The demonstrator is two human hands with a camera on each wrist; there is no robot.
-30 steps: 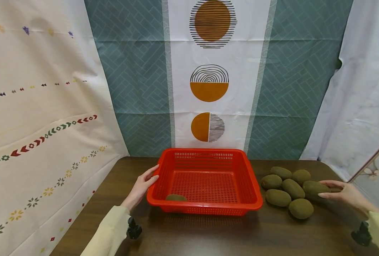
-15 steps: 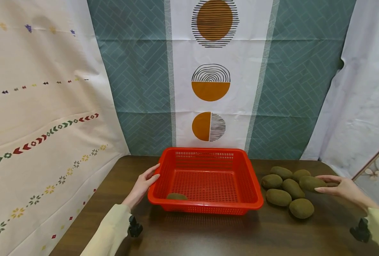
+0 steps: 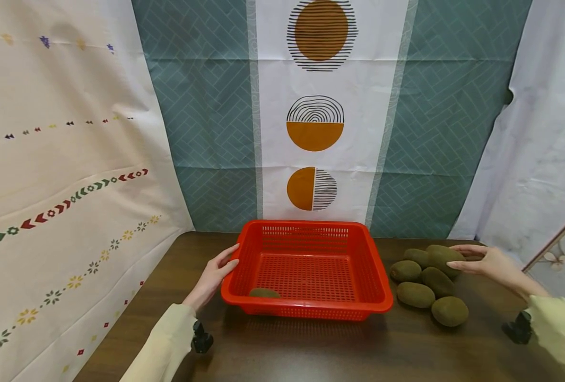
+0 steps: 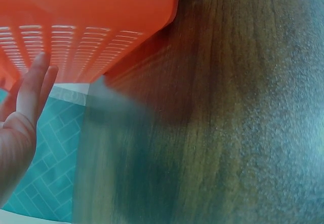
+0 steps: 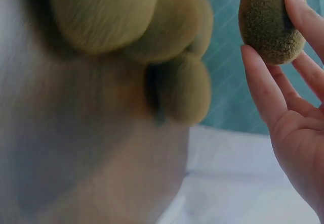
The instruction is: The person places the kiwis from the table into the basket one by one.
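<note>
A red plastic basket (image 3: 306, 306) stands on the dark wooden table (image 3: 311, 350), with one brown kiwi (image 3: 264, 293) in its front left corner. My left hand (image 3: 229, 260) rests with straight fingers against the basket's left wall; the left wrist view shows the fingers (image 4: 38, 82) beside the slotted wall (image 4: 91, 42). My right hand (image 3: 459, 257) holds a kiwi (image 3: 441, 254) just above the pile of kiwis (image 3: 415, 294) to the right of the basket. In the right wrist view the thumb and fingers (image 5: 298, 11) curl round that kiwi (image 5: 266, 16).
Several more kiwis (image 5: 101, 11) lie together on the table right of the basket. Patterned curtains (image 3: 315, 122) hang close behind and on both sides. A black wrist mount (image 3: 198, 338) sits on each sleeve.
My right hand has lifted a kiwi from the right side of the pile and carried it back and to the left. The left hand and the basket have stayed put.
</note>
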